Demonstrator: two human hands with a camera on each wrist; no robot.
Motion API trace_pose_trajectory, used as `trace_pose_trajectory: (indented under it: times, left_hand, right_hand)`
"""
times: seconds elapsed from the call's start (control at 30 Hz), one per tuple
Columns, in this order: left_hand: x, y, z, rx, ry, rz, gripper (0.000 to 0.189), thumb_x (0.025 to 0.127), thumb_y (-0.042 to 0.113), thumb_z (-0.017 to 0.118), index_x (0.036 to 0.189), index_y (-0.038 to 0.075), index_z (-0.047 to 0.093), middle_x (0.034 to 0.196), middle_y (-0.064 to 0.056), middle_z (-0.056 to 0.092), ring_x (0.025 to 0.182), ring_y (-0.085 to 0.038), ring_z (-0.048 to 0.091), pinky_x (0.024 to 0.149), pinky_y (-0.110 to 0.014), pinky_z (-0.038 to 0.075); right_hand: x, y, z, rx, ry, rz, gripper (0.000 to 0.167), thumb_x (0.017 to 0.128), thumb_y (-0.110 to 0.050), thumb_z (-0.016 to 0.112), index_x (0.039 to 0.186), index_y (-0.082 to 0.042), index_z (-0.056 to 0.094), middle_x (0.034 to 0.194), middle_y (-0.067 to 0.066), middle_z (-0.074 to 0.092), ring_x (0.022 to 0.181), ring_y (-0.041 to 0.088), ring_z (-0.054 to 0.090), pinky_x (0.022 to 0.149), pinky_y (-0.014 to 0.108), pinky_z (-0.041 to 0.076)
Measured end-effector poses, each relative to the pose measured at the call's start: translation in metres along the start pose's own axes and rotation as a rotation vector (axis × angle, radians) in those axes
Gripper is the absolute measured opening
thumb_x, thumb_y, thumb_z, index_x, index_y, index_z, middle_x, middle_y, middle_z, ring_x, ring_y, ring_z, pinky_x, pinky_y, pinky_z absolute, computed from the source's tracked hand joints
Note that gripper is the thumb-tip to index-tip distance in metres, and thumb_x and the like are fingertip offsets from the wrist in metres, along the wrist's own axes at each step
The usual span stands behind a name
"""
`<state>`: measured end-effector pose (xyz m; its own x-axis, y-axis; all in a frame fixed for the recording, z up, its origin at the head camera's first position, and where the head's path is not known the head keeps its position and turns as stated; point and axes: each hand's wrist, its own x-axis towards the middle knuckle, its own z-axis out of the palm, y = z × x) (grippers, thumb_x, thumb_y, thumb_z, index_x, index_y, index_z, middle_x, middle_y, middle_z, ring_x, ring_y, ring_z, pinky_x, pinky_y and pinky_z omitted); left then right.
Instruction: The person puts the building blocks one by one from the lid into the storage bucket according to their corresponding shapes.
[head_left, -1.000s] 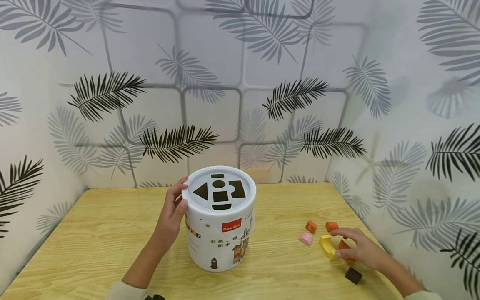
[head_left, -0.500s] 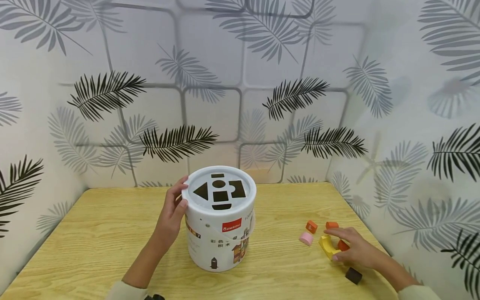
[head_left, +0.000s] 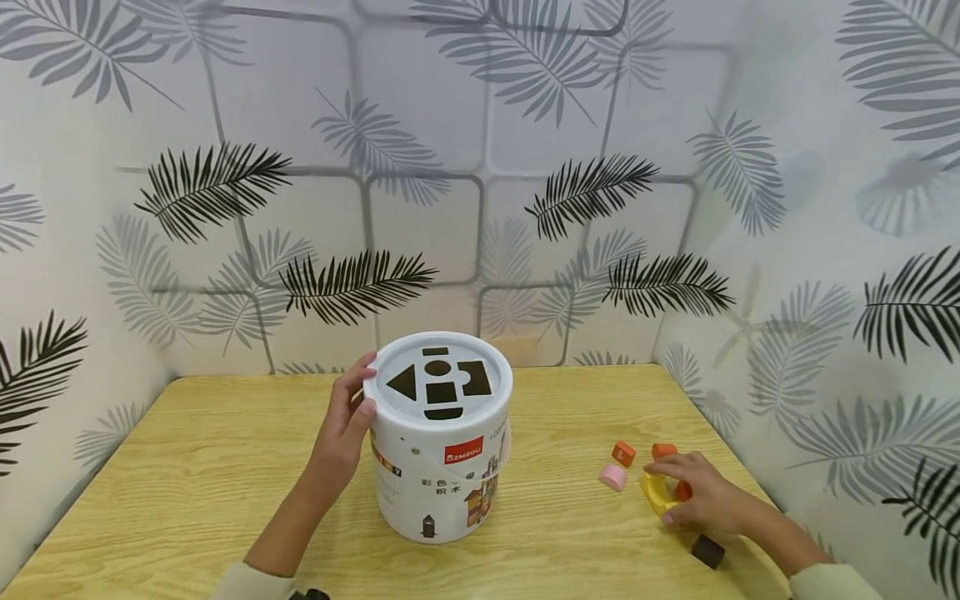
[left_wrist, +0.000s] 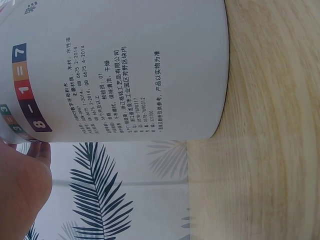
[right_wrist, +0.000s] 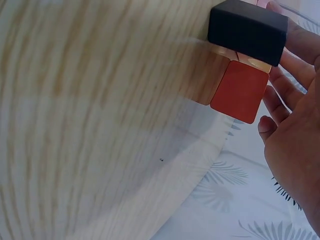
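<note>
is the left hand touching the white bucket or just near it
Touching. The head view shows it: the left hand rests its thumb and fingers against the upper rim of the white bucket.

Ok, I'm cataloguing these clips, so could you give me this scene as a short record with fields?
Left hand: grips the upper edge of the white bucket
Lid: on the bucket, with shaped holes
Right hand: pinches the yellow block
Other blocks: pink block, two orange blocks, dark block, red-orange block partly hidden by the right hand
Surface: wood-grain table
Background: leaf-patterned covering
Unclear: whether the yellow block is lifted
</note>
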<state>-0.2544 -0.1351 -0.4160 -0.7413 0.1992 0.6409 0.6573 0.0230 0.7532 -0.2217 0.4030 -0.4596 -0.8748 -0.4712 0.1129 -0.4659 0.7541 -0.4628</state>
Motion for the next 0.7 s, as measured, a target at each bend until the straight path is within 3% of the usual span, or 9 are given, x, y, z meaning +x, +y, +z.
trace_pose_trajectory:
  times: [0.2, 0.37, 0.7]
  left_hand:
    - [0.0005, 0.0008, 0.0, -0.003, -0.001, 0.001, 0.036, 0.107, 0.006, 0.035, 0.142, -0.001, 0.03, 0.165, -0.012, 0.021, 0.139, -0.004, 0.04, 0.105, -0.014, 0.042]
    - [0.0005, 0.0016, 0.0001, 0.004, 0.0, -0.01, 0.036, 0.108, 0.007, 0.034, 0.143, 0.0, 0.029, 0.166, -0.011, 0.021, 0.14, -0.003, 0.039, 0.105, -0.014, 0.042]
    - [0.0004, 0.0017, 0.0006, 0.003, 0.005, -0.012, 0.036, 0.107, 0.006, 0.035, 0.142, -0.001, 0.03, 0.165, -0.011, 0.022, 0.14, -0.004, 0.039, 0.105, -0.014, 0.043]
  right_hand:
    - [-0.0009, -0.0016, 0.0011, -0.009, 0.059, 0.015, 0.067, 0.076, -0.032, 0.087, 0.13, -0.003, 0.06, 0.124, 0.017, 0.062, 0.099, 0.019, 0.044, 0.075, 0.026, 0.042]
    - [-0.0004, -0.0036, -0.0003, -0.041, 0.09, 0.075, 0.064, 0.078, -0.035, 0.086, 0.13, -0.007, 0.062, 0.127, 0.016, 0.064, 0.108, 0.027, 0.047, 0.08, 0.031, 0.044]
    - [0.0024, -0.0022, 0.0014, -0.182, 0.125, 0.099, 0.061, 0.079, -0.046, 0.082, 0.125, -0.009, 0.069, 0.112, 0.004, 0.07, 0.092, 0.016, 0.051, 0.074, 0.031, 0.039]
